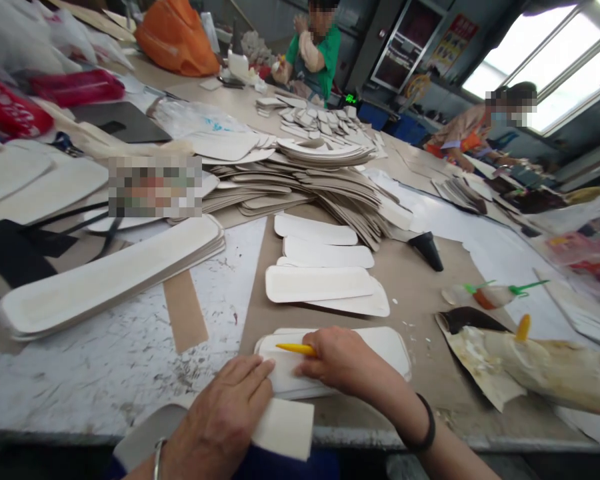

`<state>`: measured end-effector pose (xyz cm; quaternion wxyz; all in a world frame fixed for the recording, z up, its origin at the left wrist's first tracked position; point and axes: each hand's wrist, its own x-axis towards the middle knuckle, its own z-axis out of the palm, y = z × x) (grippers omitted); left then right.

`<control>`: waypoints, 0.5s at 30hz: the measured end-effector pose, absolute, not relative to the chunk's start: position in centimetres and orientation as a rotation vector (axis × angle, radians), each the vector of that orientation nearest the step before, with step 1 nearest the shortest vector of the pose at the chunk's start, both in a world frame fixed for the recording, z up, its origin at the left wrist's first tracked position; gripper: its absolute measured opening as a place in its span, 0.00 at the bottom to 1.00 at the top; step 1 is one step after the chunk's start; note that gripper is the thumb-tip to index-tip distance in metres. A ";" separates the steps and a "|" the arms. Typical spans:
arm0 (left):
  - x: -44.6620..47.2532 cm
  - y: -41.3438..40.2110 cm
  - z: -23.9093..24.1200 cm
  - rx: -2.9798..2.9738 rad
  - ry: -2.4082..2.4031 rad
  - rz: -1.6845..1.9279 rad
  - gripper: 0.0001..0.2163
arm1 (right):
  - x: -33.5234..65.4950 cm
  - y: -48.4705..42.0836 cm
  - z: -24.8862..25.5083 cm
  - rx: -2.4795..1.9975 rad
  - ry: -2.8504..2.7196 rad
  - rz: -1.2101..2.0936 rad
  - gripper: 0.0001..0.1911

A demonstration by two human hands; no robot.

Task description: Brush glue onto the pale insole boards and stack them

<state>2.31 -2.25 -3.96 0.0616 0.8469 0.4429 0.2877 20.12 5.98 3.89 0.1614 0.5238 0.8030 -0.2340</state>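
Note:
My right hand point(333, 360) is closed around a yellow pen point(295, 348), its pointed end aimed left. Under the pen lies a stack of long white panels with rounded corners point(380, 343), near the table's front edge. My left hand point(230, 403) lies with its fingers flat on the left end of that stack. From beneath its palm sticks out a cream piece point(285, 427) with a square end. A greyish panel point(153, 433) shows to the left of my wrist, partly hidden.
Several white panels point(320, 283) lie beyond my hands, before large curved stacks point(300, 177). A long panel stack point(115, 280) is at left. On the right are a black cone point(427, 250), small bottles point(493, 297) and a stained bag with yellow tip point(535, 360). Two people work farther off.

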 end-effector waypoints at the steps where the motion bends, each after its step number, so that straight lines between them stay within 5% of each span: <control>1: 2.3 -2.3 -4.1 2.562 1.330 0.876 0.14 | 20.7 5.8 4.3 1.498 2.285 -0.634 0.07; 15: -0.4 -1.2 -5.7 2.910 1.006 0.885 0.12 | 32.0 2.1 3.9 2.217 1.952 -0.457 0.13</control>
